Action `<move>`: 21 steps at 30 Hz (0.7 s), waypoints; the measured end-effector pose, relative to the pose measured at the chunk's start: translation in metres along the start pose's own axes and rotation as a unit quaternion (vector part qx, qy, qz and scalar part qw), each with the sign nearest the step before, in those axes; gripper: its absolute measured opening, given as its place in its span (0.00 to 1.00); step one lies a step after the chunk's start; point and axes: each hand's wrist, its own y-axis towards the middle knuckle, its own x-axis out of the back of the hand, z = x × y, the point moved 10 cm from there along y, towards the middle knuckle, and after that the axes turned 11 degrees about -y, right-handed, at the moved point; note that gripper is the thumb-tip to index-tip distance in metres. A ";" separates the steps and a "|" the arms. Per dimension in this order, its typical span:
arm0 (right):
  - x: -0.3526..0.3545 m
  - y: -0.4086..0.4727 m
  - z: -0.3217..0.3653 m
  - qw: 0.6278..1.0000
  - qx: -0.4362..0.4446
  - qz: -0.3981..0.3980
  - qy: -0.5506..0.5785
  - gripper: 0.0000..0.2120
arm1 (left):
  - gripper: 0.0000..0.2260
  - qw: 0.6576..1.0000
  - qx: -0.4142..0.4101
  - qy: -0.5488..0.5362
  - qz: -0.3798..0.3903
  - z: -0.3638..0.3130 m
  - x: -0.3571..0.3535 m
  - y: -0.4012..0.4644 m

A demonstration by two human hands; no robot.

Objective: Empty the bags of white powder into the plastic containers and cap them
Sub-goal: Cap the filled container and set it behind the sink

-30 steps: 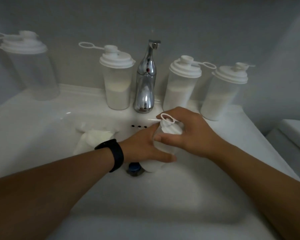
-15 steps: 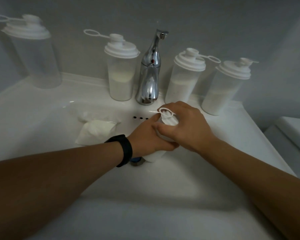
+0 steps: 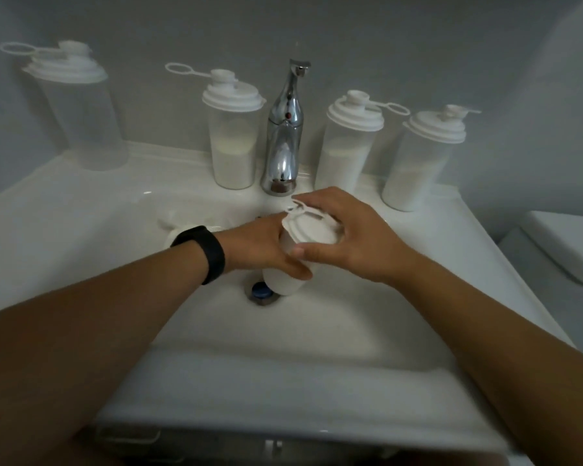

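Over sink (image 3: pixel 81 237): L hand (image 3: pixel 263 247) grips container (image 3: pixel 283 280); R hand (image 3: pixel 354 237) grips its lid (image 3: pixel 312 227); 3 behind hold powder.

Hands (image 3: pixel 317 243) hide most of container (image 3: pixel 283 280); bag (image 3: pixel 172 230) prob. behind left wrist.

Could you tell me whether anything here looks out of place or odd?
Mostly tidy. The far-left container looks empty while the other three hold powder, and a bag lies in the sink behind the left wrist.
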 end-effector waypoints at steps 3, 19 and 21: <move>0.008 0.005 -0.016 0.996 -0.059 -0.053 -0.049 0.32 | 0.38 0.995 -0.032 -0.071 -0.067 -0.002 0.010 -0.001; 0.001 0.002 -0.014 0.991 -0.105 -0.011 -0.077 0.51 | 0.31 0.990 -0.075 -0.001 -0.122 -0.014 -0.009 0.004; 0.004 -0.008 -0.010 0.993 -0.113 -0.019 -0.026 0.54 | 0.31 0.993 -0.057 0.043 -0.093 -0.026 -0.012 -0.002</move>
